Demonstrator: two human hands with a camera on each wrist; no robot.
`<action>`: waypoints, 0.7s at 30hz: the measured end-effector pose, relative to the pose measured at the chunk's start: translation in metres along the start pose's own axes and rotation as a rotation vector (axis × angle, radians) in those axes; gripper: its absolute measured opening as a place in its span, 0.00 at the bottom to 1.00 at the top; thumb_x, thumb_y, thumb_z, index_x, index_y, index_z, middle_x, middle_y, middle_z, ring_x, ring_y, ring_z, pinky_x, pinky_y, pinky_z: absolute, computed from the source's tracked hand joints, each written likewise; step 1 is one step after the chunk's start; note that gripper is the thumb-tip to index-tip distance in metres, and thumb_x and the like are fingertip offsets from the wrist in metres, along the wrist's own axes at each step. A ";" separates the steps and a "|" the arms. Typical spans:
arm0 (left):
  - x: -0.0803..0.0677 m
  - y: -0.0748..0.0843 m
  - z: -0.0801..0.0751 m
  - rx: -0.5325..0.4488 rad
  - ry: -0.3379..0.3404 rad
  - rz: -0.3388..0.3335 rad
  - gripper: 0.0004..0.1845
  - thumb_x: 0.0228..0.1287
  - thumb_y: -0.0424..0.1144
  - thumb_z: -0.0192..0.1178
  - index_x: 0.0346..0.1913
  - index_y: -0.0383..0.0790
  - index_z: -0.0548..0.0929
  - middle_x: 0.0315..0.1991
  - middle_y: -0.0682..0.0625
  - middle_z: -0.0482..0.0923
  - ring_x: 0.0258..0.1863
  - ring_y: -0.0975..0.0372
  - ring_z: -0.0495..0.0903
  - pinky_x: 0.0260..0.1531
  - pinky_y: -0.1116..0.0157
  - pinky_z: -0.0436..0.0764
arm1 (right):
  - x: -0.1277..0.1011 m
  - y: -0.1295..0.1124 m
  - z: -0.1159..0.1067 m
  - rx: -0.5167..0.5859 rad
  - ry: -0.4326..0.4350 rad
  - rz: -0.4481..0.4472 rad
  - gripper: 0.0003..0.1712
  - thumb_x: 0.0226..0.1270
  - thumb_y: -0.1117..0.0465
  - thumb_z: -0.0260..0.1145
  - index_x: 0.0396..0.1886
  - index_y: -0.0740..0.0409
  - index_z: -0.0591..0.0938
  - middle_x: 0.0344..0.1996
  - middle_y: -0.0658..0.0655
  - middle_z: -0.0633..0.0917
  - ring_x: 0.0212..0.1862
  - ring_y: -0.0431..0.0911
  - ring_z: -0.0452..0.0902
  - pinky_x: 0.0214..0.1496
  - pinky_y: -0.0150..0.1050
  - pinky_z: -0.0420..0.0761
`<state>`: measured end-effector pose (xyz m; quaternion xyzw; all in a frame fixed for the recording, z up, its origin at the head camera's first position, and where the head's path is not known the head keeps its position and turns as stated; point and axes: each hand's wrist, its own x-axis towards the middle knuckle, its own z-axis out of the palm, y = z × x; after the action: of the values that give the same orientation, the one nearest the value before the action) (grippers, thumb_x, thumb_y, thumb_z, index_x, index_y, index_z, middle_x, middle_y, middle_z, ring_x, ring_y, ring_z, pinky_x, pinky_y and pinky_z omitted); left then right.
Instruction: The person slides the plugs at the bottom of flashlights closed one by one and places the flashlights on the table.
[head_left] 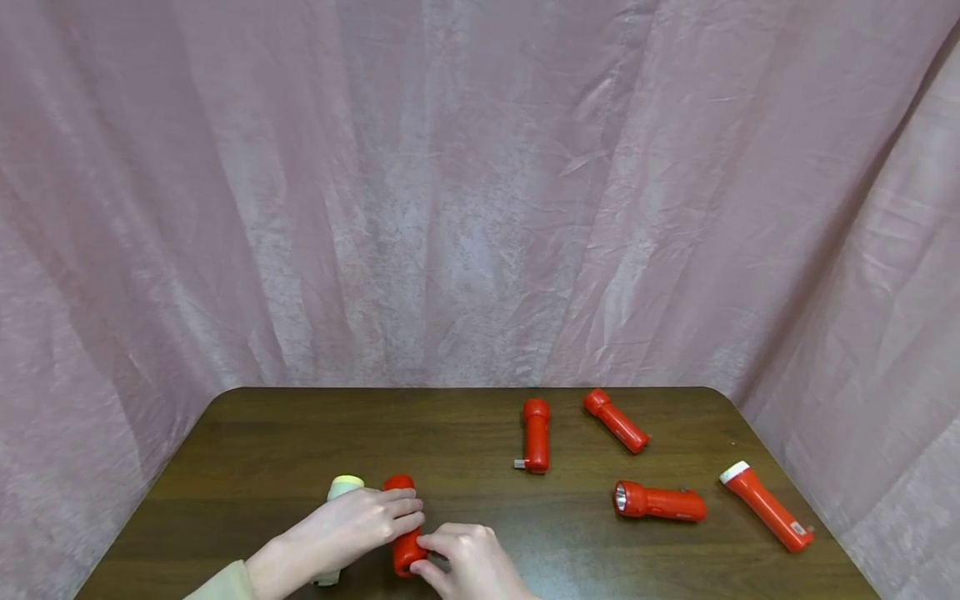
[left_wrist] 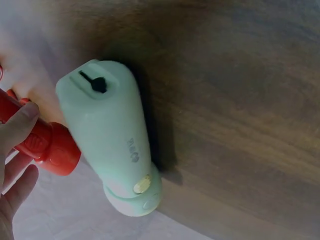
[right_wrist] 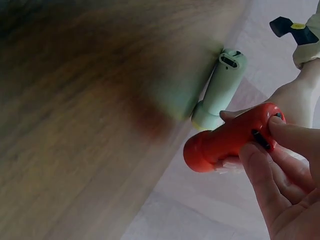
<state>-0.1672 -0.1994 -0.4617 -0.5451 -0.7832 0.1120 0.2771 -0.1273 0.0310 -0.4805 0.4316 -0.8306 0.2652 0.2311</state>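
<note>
Two hands on one red flashlight near the front edge of the table: left hand has fingers curled over its upper body, right hand pinches the lower end w/ thumb and fingertips. Pale green flashlight lies just beside it on the left, partly under the left hand. Four more red flashlights lie well apart to the right.

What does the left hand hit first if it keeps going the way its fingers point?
Left hand points right, across the red torch it grips. Next in line is the right hand, apparently touching already.
</note>
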 end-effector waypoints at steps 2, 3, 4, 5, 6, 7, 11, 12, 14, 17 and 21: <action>-0.001 0.000 0.001 -0.001 -0.004 0.003 0.20 0.48 0.36 0.77 0.47 0.51 0.86 0.45 0.61 0.87 0.48 0.68 0.85 0.45 0.76 0.84 | 0.001 0.000 0.001 0.006 -0.029 0.019 0.07 0.61 0.59 0.80 0.36 0.54 0.92 0.29 0.46 0.91 0.30 0.33 0.84 0.35 0.14 0.75; -0.001 0.001 0.002 0.000 -0.002 0.003 0.20 0.48 0.37 0.77 0.46 0.52 0.86 0.44 0.61 0.87 0.48 0.68 0.85 0.45 0.76 0.83 | 0.001 0.000 0.001 0.011 -0.040 0.028 0.07 0.61 0.59 0.80 0.36 0.54 0.92 0.29 0.46 0.91 0.30 0.33 0.84 0.35 0.14 0.75; -0.001 0.001 0.003 -0.002 -0.003 0.002 0.20 0.48 0.37 0.78 0.46 0.52 0.86 0.44 0.61 0.87 0.47 0.68 0.84 0.44 0.77 0.83 | 0.001 0.000 0.002 0.016 -0.050 0.035 0.06 0.61 0.59 0.80 0.36 0.54 0.92 0.29 0.46 0.92 0.30 0.33 0.85 0.36 0.14 0.75; -0.002 0.001 0.004 -0.003 -0.005 0.001 0.20 0.48 0.37 0.78 0.46 0.52 0.86 0.43 0.61 0.87 0.47 0.69 0.84 0.43 0.77 0.83 | 0.001 0.000 0.002 0.017 -0.058 0.040 0.06 0.61 0.58 0.80 0.36 0.54 0.92 0.29 0.46 0.92 0.30 0.32 0.84 0.36 0.13 0.75; -0.002 0.001 0.004 -0.002 -0.006 -0.001 0.20 0.48 0.38 0.78 0.46 0.52 0.86 0.43 0.62 0.86 0.46 0.69 0.84 0.42 0.77 0.83 | 0.001 0.000 0.003 0.017 -0.063 0.043 0.06 0.61 0.58 0.80 0.36 0.54 0.92 0.29 0.46 0.92 0.30 0.32 0.84 0.36 0.14 0.75; -0.002 0.002 0.005 -0.003 -0.009 -0.005 0.20 0.48 0.38 0.78 0.46 0.53 0.87 0.43 0.62 0.86 0.46 0.69 0.83 0.41 0.77 0.82 | 0.001 0.000 0.003 0.017 -0.067 0.045 0.06 0.61 0.58 0.80 0.36 0.53 0.92 0.29 0.46 0.92 0.30 0.31 0.84 0.36 0.13 0.75; -0.002 0.003 0.006 -0.006 -0.023 -0.022 0.19 0.49 0.38 0.77 0.46 0.54 0.87 0.43 0.62 0.87 0.47 0.68 0.83 0.39 0.77 0.82 | 0.001 0.001 0.004 0.005 -0.065 0.040 0.06 0.61 0.58 0.80 0.35 0.53 0.92 0.29 0.45 0.92 0.30 0.32 0.85 0.35 0.14 0.75; -0.003 0.004 0.006 -0.004 -0.027 -0.027 0.19 0.49 0.39 0.77 0.46 0.54 0.87 0.44 0.61 0.87 0.47 0.68 0.83 0.40 0.77 0.83 | 0.000 0.001 0.004 0.007 -0.066 0.042 0.06 0.61 0.58 0.80 0.35 0.53 0.92 0.29 0.45 0.92 0.30 0.32 0.85 0.35 0.14 0.76; -0.004 0.004 0.007 -0.006 -0.044 -0.032 0.20 0.50 0.38 0.77 0.48 0.54 0.87 0.46 0.61 0.87 0.49 0.67 0.84 0.42 0.76 0.84 | 0.000 0.001 0.004 0.011 -0.070 0.047 0.06 0.61 0.58 0.80 0.35 0.53 0.92 0.30 0.46 0.92 0.30 0.32 0.85 0.35 0.15 0.76; -0.008 0.007 0.005 -0.020 -0.058 -0.047 0.22 0.50 0.37 0.77 0.51 0.53 0.87 0.49 0.60 0.88 0.52 0.65 0.86 0.46 0.73 0.85 | 0.000 0.001 0.004 0.034 -0.101 0.065 0.06 0.62 0.59 0.80 0.36 0.54 0.92 0.31 0.46 0.92 0.31 0.32 0.85 0.35 0.14 0.76; -0.012 0.011 0.002 -0.038 -0.031 -0.069 0.24 0.50 0.36 0.77 0.53 0.54 0.87 0.50 0.62 0.88 0.53 0.67 0.87 0.51 0.72 0.86 | 0.000 0.001 0.004 0.055 -0.161 0.097 0.05 0.63 0.60 0.79 0.38 0.54 0.92 0.32 0.47 0.93 0.31 0.30 0.85 0.36 0.13 0.75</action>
<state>-0.1566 -0.2064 -0.4722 -0.5212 -0.8077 0.0962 0.2582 -0.1290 0.0295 -0.4837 0.4170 -0.8589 0.2632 0.1384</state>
